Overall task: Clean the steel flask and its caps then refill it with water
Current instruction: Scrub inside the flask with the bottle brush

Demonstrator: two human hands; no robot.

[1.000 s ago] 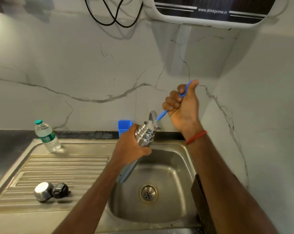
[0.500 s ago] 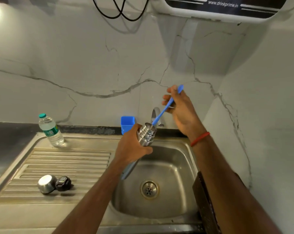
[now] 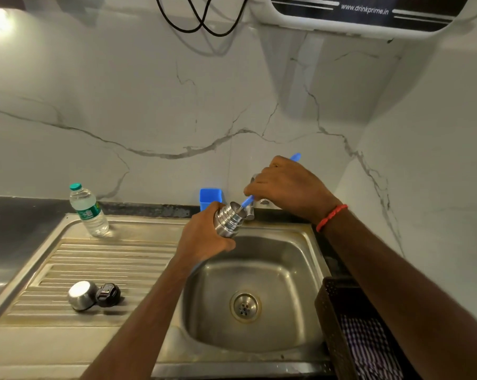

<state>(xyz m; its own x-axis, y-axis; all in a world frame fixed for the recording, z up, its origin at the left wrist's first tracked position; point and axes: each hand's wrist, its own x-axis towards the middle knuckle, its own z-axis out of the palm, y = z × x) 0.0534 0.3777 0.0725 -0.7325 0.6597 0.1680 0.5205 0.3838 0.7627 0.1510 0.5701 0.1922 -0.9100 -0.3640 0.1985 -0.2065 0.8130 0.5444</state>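
Observation:
My left hand (image 3: 204, 237) grips the steel flask (image 3: 230, 220) just below its ribbed neck and holds it tilted over the sink basin (image 3: 259, 338), mouth up and to the right. My right hand (image 3: 283, 187) holds the blue handle of a bottle brush (image 3: 247, 201) that goes down into the flask's mouth; the handle's tip sticks out above my knuckles. The brush head is hidden inside the flask. On the ribbed drainboard (image 3: 108, 259) at the left lie the steel cup cap (image 3: 81, 294) and the black stopper cap (image 3: 108, 294), touching each other.
A small plastic water bottle (image 3: 89, 211) stands at the drainboard's back edge. A blue holder (image 3: 210, 198) sits by the wall, and the tap (image 3: 252, 209) is partly behind my hands. A water purifier (image 3: 368, 15) hangs above. A dark basket (image 3: 349, 330) with checked cloth stands at the right.
My right hand has moved down towards the flask, pushing the brush deeper into its mouth. The flask stays in my left hand over the sink.

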